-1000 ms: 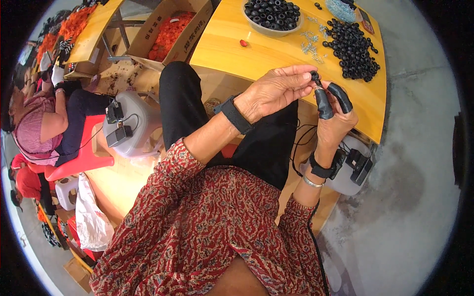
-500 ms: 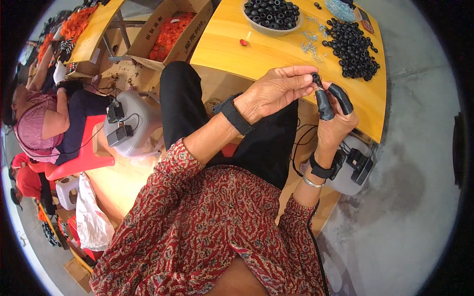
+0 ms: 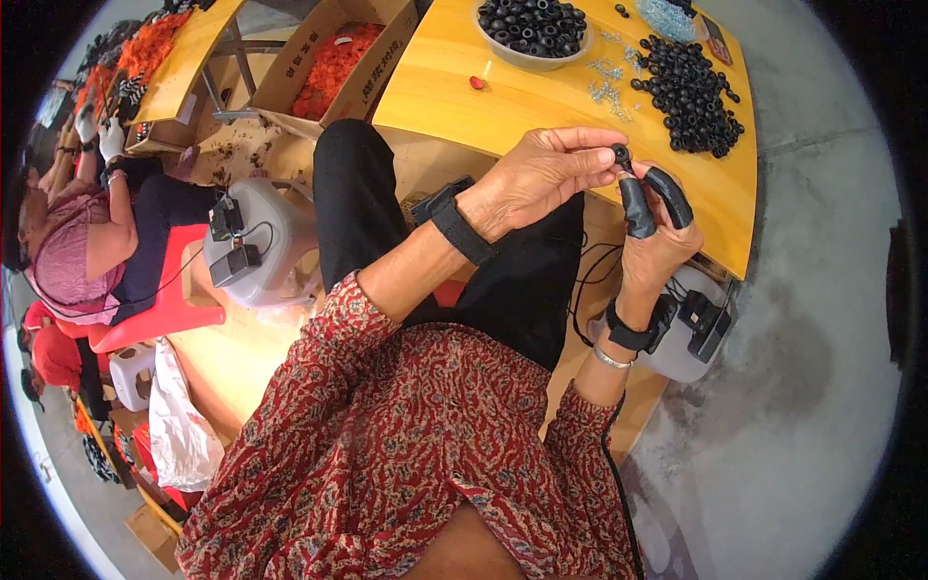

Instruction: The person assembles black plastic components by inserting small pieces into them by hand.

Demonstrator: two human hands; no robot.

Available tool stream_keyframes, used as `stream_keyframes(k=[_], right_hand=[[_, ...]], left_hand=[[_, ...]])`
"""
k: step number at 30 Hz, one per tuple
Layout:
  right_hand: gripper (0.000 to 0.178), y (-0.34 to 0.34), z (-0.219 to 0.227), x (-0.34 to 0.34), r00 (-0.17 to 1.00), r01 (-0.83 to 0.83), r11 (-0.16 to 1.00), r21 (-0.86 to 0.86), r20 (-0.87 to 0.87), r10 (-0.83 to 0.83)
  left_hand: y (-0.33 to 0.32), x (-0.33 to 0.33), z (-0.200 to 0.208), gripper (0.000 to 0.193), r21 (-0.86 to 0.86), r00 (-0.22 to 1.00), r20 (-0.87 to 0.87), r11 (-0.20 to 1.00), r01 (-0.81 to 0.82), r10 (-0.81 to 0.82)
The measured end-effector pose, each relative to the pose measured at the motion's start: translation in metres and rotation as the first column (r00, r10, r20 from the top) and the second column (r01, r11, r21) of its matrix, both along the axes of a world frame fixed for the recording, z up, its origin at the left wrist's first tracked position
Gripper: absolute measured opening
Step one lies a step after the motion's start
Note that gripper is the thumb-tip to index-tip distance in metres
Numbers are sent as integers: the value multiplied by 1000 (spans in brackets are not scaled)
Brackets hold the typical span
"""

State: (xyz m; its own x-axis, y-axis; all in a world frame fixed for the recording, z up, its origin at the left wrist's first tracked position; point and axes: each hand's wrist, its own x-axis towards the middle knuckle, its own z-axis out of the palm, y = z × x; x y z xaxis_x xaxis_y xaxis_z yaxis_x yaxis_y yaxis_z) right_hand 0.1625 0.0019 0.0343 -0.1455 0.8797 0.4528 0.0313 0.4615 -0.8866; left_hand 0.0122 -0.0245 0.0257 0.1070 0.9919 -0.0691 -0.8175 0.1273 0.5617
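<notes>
Between my two hands, just past the table's near edge, is a small round black piece with a hole (image 3: 620,154), like a bead. The thumb and fingertips of my left hand (image 3: 536,184) pinch it from the left. From the right, my right hand (image 3: 659,232) closes on it with a thumb and finger wrapped in black covers. Whether the right fingertips also hold a smaller part is too small to tell. On the yellow table (image 3: 435,87) lie a heap of similar black beads (image 3: 691,97) and scattered small silver metal pieces (image 3: 607,87).
A white bowl (image 3: 541,63) of black beads stands at the far side, with a small red piece (image 3: 477,83) nearby. A bag of pale blue bits (image 3: 665,19) lies at the far right. Left are a cardboard box (image 3: 280,118) with orange material, a grey stool (image 3: 275,232) and a seated co-worker (image 3: 82,232).
My hands stay almost in place; the black bead has turned slightly, its hole showing more. At the left, the co-worker's gloved hands have shifted.
</notes>
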Motion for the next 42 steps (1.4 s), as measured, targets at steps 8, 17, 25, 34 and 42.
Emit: stream_keyframes(k=[8, 17, 25, 34, 42], right_hand=[[24, -1, 0, -4, 997, -9, 999, 39, -73, 12], [20, -5, 16, -5, 979, 35, 976, 213, 191, -77], [19, -3, 20, -5, 968, -2, 921, 391, 231, -96], [19, -2, 17, -5, 957, 18, 910, 415, 256, -135], [18, -4, 21, -7, 965, 22, 941, 337, 238, -108]], left_hand=[[-1, -1, 0, 28, 32, 999, -31, 999, -12, 13], [-3, 0, 3, 26, 62, 981, -181, 996, -63, 73], [-2, -1, 6, 28, 106, 948, -307, 993, -57, 87], [-2, 2, 6, 27, 103, 944, -310, 991, -80, 109], [-2, 2, 2, 30, 107, 947, -303, 991, -75, 104]])
